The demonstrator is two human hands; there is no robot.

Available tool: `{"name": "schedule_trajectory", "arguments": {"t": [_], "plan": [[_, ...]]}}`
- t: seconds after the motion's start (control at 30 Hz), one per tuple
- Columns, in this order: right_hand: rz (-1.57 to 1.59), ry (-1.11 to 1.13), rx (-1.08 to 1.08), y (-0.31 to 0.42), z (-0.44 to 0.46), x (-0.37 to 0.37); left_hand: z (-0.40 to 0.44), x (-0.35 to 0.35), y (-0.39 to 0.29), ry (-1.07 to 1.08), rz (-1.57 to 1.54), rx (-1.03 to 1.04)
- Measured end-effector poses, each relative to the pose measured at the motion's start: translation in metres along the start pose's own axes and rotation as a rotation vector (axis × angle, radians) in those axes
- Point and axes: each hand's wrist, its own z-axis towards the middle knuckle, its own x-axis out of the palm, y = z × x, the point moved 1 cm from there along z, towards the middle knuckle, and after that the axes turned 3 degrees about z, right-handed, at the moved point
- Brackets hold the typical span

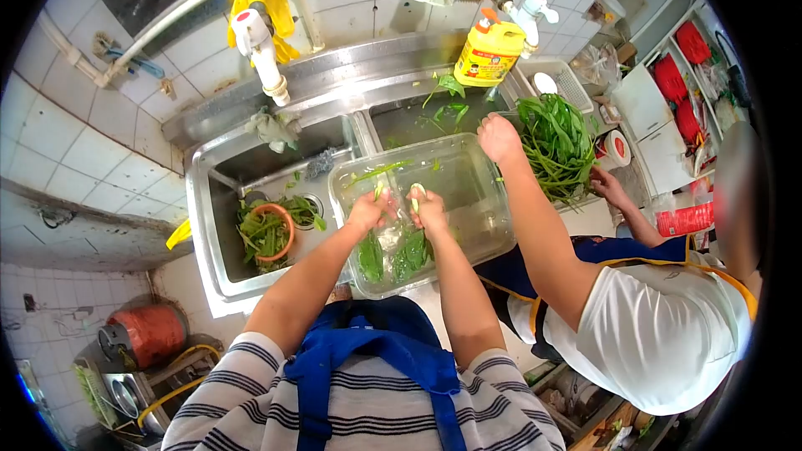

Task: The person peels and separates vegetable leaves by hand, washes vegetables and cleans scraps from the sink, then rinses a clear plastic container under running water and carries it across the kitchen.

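A clear plastic tub (468, 238) rests across the front of a steel double sink (203, 238). Over it, my left hand (369, 210) is closed on a pale green stem. My right hand (427, 207), just beside it, grips another pale stem piece. Green leaves (411, 255) hang below both hands, inside the tub. A loose green stem (380, 172) lies near the tub's far edge. In the left basin, an orange-rimmed bowl (286, 225) sits among leafy scraps (261, 238).
A co-worker (660, 334) stands at the right, one arm reaching over the tub's right edge, near a pile of greens (558, 146). A yellow bottle (489, 52) stands behind the right basin. Two taps (261, 58) rise behind the sink.
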Motion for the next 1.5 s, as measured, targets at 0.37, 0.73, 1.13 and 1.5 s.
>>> {"name": "schedule_trajectory", "arguments": {"t": [0.37,0.73,1.13,1.5], "plan": [[0.087,0.131,-0.091,0.003,-0.010,0.011,0.002,0.015,0.010,-0.069,-0.009,0.392],[-0.650,-0.049,-0.642,-0.012,-0.006,0.000,0.021,0.000,0.028,-0.120,0.318,0.196],[-0.431,-0.172,-0.445,-0.018,0.018,-0.026,-0.012,0.005,0.002,0.126,-0.175,0.018],[-0.818,-0.371,-0.786,0.003,-0.027,-0.002,-0.010,-0.008,0.001,0.134,-0.502,0.155]]}}
